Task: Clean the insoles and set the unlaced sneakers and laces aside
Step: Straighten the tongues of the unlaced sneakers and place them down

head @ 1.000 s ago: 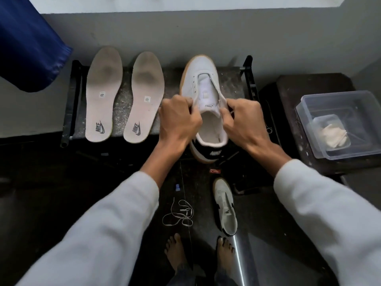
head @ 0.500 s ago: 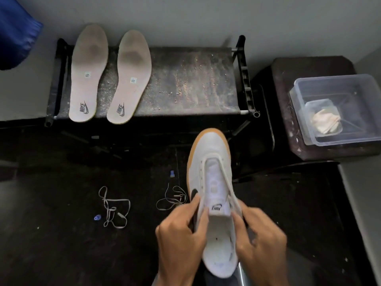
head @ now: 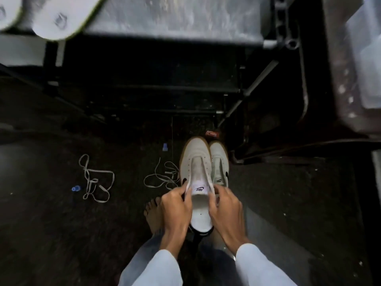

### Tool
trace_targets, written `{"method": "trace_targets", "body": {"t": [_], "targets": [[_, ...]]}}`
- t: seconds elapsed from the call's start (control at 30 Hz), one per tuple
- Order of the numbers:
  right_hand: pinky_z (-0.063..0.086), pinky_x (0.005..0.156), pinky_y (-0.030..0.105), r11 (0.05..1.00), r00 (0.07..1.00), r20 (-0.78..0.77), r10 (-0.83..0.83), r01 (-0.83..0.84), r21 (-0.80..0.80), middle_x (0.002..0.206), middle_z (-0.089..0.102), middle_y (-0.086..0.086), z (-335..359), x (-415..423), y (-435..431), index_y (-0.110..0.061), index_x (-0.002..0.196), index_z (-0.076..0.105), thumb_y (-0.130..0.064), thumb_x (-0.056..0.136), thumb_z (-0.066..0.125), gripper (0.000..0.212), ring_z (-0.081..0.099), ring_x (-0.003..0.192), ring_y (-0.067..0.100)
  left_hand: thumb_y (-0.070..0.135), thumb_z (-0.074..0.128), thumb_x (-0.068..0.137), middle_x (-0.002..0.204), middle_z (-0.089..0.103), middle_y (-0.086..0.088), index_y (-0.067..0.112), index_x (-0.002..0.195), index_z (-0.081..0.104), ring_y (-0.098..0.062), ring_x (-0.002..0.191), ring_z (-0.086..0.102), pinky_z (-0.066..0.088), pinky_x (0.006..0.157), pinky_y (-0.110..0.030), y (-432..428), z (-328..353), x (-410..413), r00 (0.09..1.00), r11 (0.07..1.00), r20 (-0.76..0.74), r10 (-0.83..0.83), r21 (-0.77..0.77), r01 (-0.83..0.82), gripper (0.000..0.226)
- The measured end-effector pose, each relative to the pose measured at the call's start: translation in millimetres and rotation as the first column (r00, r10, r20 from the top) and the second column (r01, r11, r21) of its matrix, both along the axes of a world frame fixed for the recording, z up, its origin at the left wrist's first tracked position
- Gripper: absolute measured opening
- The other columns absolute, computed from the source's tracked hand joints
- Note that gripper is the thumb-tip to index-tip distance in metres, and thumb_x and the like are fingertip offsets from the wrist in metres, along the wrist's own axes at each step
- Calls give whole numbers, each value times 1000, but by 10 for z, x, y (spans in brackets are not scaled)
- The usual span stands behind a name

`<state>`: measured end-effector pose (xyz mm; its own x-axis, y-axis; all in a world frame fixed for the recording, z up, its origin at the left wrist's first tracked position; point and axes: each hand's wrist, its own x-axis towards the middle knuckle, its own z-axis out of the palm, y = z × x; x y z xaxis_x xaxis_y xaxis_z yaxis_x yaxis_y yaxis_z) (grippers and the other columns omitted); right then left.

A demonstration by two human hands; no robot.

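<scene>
Place: a home, likely an entryway or utility corner.
Floor: dark speckled stone floor (head: 51, 234), walked barefoot; a bare foot (head: 153, 211) shows.
Furniture: black metal-framed shoe rack with a grey speckled top (head: 175, 15).
Storage: clear plastic tub (head: 365, 58) on a dark brown stand (head: 338, 83), blurred.

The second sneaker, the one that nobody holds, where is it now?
In the head view it stands on the dark floor, right beside the held sneaker, on its right.
</scene>
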<state>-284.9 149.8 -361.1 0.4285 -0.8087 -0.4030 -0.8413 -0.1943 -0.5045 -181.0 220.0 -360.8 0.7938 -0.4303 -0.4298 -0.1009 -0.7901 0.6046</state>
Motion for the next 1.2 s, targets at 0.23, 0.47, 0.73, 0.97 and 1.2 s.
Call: {"method": "trace_targets", "body": {"t": [0.23,0.47,0.73,0.97,1.2], "targets": [[54,64,35,989,985,-105,139,-133,59,88,69,5,-1325,106,-236,-17,93,63,-31,95,47,22,67,78,26,23,57,96,95,76,-12,13,108,74,-24,88,72,54,74,-29,-76,-1310,59,994,994,-6,-113,-4,113,23],[37,60,28,977,957,-193,215,-210,44,90,69,15,-1998,119,-246,-4,96,64,-8,92,51,15,67,81,32,7,63,88,86,75,-20,8,119,70,-33,74,72,49,63,-33,-78,-2098,30,958,968,141,-249,13,250,31],[50,73,39,965,935,-240,262,-257,50,101,67,17,-2253,101,-289,-4,104,61,-6,93,50,15,66,89,36,12,58,95,90,75,-20,3,116,69,-32,78,72,44,67,-29,-56,-2503,-79,951,962,172,-257,-50,269,26],[48,92,42,954,868,-398,298,-286,91,109,68,7,-2213,167,-296,-11,109,58,-6,92,49,20,66,100,27,5,66,90,91,75,-18,0,98,72,-30,79,73,43,69,-24,-71,-2577,-147,944,958,194,-267,-50,281,11],[51,78,38,950,855,-414,312,-279,140,109,67,12,-2141,221,-316,-7,109,59,-1,91,48,21,66,101,31,5,62,93,104,74,-19,0,104,71,-31,93,71,43,80,-15,-40,-2597,-89,950,953,108,-292,-46,298,15]]}}
